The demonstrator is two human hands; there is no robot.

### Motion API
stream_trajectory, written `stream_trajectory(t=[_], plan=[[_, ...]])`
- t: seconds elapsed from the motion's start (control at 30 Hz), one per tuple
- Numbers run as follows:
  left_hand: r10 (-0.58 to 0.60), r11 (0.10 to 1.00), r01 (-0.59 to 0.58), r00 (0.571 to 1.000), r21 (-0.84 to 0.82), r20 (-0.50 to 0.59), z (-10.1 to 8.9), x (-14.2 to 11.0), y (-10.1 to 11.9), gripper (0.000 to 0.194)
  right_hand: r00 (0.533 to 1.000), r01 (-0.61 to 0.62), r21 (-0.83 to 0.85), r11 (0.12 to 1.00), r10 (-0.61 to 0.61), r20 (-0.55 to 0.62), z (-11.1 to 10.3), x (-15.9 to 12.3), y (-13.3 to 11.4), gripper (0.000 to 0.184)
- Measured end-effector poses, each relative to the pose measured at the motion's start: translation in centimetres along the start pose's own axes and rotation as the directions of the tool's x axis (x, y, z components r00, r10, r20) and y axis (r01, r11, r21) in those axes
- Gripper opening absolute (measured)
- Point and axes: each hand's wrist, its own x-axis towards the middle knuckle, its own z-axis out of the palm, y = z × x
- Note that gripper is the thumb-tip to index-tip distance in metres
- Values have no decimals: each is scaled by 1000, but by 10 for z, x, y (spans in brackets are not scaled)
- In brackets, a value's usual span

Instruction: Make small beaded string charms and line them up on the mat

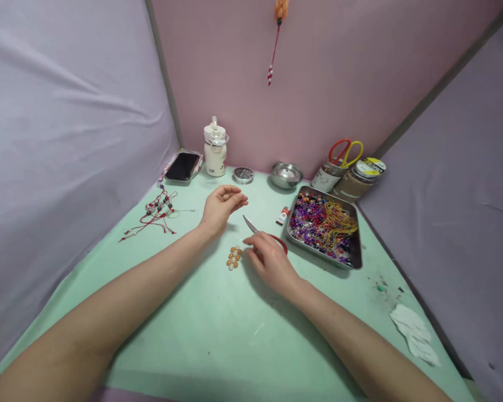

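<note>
My left hand (224,207) is raised over the middle of the table, thumb and fingertips pressed together. Whatever it pinches is too fine to make out. Lower and to the right, my right hand (270,259) has thumb and fingers curled close together beside a small piece of orange and white beadwork (235,258). Any thread between those fingertips does not show. Scissors with red handles (250,224) lie under and beyond the right hand, blades pointing away to the left; the hand partly covers them.
At right, a metal tray (318,254) holds beads and yellow cords, with a small red-and-white tube (282,215) beside it. Behind stand a metal bowl (286,176), a round tin (243,175), jars, and a white bottle (215,153). Knotted red cords (159,209) and a phone (183,166) lie left.
</note>
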Motion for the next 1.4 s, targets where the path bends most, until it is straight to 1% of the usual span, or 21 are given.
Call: stream_trajectory(t=[0.07,0.1,0.17,0.3,0.43,0.6,0.73,0.87,1.03,1.13,1.2,1.27,1.33,1.4], plan=[[-24,1000,24,1000,8,1,-10,0,-9,26,991,127,-28,992,-125,52,4,-14,-3,19],[-31,999,31,1000,11,-3,-14,0,-14,26,984,168,-37,985,-165,66,7,-20,-4,19],[-40,999,40,999,16,-15,-21,-1,-21,27,976,207,-64,976,-202,80,11,-28,-6,21],[-57,998,58,997,22,-43,-31,0,-30,26,968,235,-127,964,-220,122,17,-32,-10,22],[-83,996,85,994,14,-76,-35,0,-33,25,965,223,-178,958,-191,180,20,-30,-12,28],[-107,994,110,989,24,-101,-36,-1,-35,26,959,218,-172,961,-178,219,21,-31,-10,32],[-124,991,129,987,38,-98,-36,-1,-36,25,978,161,-198,967,-130,162,21,-31,-10,35],[-127,991,131,988,34,-90,-35,-1,-36,23,989,99,-257,961,-67,130,21,-30,-11,33],[-118,991,122,990,47,-80,-36,-1,-37,23,994,74,-257,963,-50,98,22,-28,-12,37],[-110,993,112,992,43,-59,-34,-2,-33,24,997,62,-247,967,-48,64,22,-28,-11,33],[-91,994,93,995,50,-37,-30,-5,-27,24,998,57,-211,976,-59,-1,22,-28,-9,28],[-67,995,68,998,74,-10,-23,-9,-20,21,995,28,-156,987,-43,-95,18,-25,-6,24],[-49,994,46,999,104,24,-16,-14,-13,19,983,-34,-79,996,19,-184,9,-17,-4,20],[-37,992,29,997,125,62,-10,-21,-5,19,965,-105,16,994,106,-240,-4,-2,-4,17]])
